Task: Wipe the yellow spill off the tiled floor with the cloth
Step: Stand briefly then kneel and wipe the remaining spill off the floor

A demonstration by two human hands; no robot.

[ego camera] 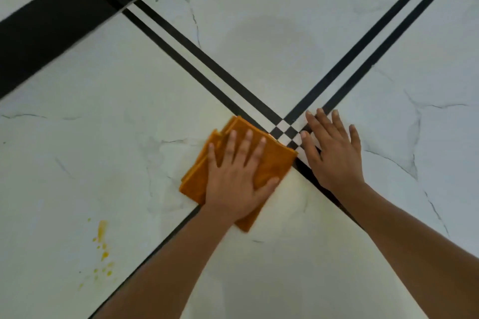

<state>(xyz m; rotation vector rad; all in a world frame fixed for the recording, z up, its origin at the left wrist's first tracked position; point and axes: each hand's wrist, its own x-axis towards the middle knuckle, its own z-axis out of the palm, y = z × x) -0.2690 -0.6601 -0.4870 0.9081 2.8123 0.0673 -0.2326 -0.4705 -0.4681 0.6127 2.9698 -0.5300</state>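
Head view: the left hand [234, 181] lies flat with fingers spread and straight, pressing down on a folded orange cloth [277, 160] on the white marbled floor [129, 72]. The right hand [334, 153] is just to the right of the cloth, palm down on bare tile, fingers also spread and holding nothing; its thumb is close to the cloth's right corner.

The yellow spill [102, 230] sits well to the left of the left hand and nearer the person, a short streak with scattered drops below it, apart from the cloth. Paired black stripes [207, 67] run diagonally across the floor and meet in a small checkered crossing [285, 132] between the two hands. A wide black band [51, 23] crosses the floor far beyond the left hand. Straight ahead of both hands is a dull greyish patch [272, 41] on the tile.

The left hand covers the middle of the cloth, and the cloth's near edge is blurred. The right hand and the cloth hide part of the crossing. The tile between the forearms [404, 241] looks faintly yellowish; whether that is residue or light I cannot tell. Both forearms are cut off by the bottom edge.
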